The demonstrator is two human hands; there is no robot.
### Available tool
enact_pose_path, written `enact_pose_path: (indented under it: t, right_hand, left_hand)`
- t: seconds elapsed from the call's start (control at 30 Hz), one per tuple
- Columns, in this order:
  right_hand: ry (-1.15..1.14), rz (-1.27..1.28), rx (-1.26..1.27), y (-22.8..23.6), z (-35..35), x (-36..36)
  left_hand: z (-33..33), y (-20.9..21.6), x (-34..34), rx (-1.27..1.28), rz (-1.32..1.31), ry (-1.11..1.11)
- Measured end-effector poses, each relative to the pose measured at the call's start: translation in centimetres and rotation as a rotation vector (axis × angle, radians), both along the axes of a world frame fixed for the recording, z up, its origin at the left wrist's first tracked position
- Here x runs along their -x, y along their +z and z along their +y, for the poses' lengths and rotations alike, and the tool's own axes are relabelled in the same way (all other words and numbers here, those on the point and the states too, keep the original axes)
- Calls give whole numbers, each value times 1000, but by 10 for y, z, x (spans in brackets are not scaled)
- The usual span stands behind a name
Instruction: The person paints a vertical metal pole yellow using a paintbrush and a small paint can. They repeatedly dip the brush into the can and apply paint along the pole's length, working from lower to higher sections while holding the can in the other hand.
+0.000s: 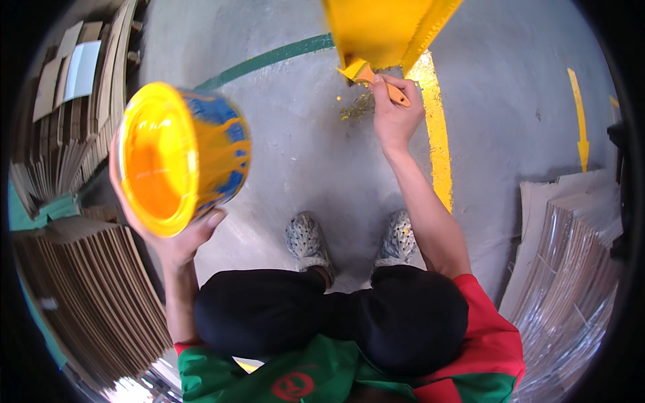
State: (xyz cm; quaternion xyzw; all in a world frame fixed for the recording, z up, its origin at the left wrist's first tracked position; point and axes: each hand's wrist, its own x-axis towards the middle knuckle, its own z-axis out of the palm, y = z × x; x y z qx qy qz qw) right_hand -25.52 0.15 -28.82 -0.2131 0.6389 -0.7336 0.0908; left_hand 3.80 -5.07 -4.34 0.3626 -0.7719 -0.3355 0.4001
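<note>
My left hand (178, 235) is wrapped round a tilted paint can (225, 144), blue with yellow drips down its side. Yellow paint (158, 171) shows inside through the open top, and the rim is coated with it. In my right hand (400, 114) is a paintbrush (386, 85) with an orange handle, held between thumb and fingers. Its yellow-coated bristles touch or lie very close to the lower left corner of a yellow-painted post or panel (379, 30) at the top of the view. Yellow spatters (359, 107) mark the floor below that corner.
Stacks of flat cardboard (87, 295) stand along the left side. A plastic-wrapped cardboard stack (571, 262) is at the lower right. The grey floor (295, 134) carries a green line (269, 59), a yellow line (437, 141) and a yellow arrow (579, 121). My shoes (309, 238) are between my hands.
</note>
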Motion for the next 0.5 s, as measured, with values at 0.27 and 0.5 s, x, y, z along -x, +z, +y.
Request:
enact_pose_path:
  t: [0.27,0.5]
  right_hand:
    - [-11,199,-351,-6,-4,-13]
    - [92,-38,43,42,9,-16]
  left_hand:
    - [-4,-52,-4,11,21,-91]
    - [1,-93,-3,-61,74,-94]
